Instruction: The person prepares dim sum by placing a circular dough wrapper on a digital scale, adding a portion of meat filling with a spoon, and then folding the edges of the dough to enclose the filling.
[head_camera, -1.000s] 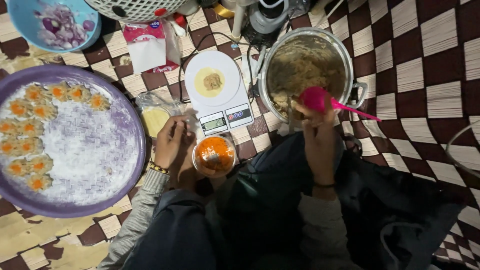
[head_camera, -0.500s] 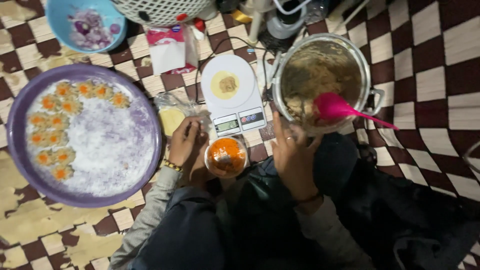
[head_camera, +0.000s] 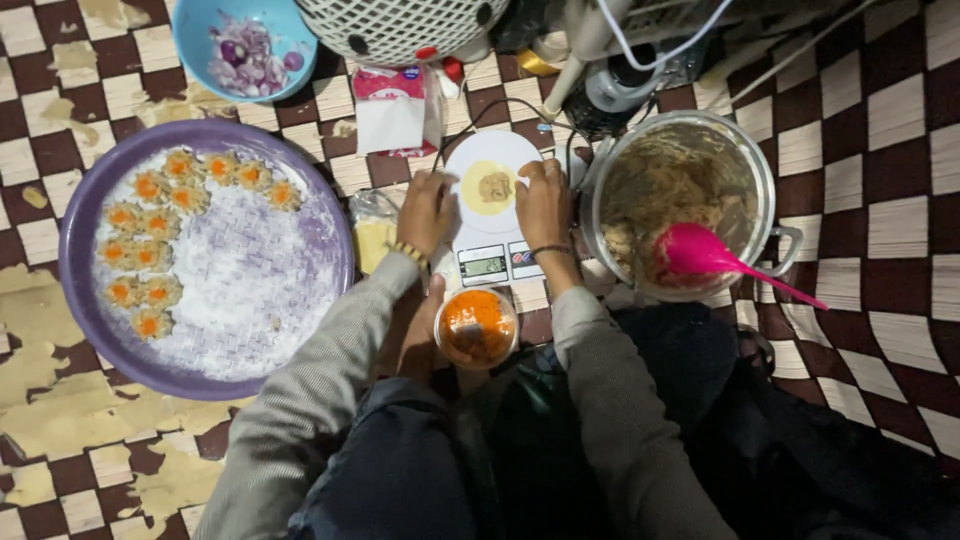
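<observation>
A white kitchen scale (head_camera: 492, 262) stands on the checkered floor mat. On its round platform lies a thin yellow dough wrapper (head_camera: 489, 186) with a lump of brown filling in its middle. My left hand (head_camera: 426, 211) rests at the wrapper's left edge and my right hand (head_camera: 544, 201) at its right edge, fingertips touching it. A small clear cup of grated orange carrot (head_camera: 477, 324) sits just below the scale, between my knees. Neither hand grips anything.
A large purple tray (head_camera: 75, 236) dusted with flour holds several filled dumplings topped with orange. A metal pot of brown filling (head_camera: 686, 190) with a pink spoon (head_camera: 708, 256) stands at right. A blue bowl of chopped onion (head_camera: 243, 43), a wrapper stack (head_camera: 373, 240) and a packet (head_camera: 393, 112) lie behind.
Both hands moved up from beside the carrot cup to the wrapper on the scale. My right hand no longer touches the pink spoon, which now rests in the pot.
</observation>
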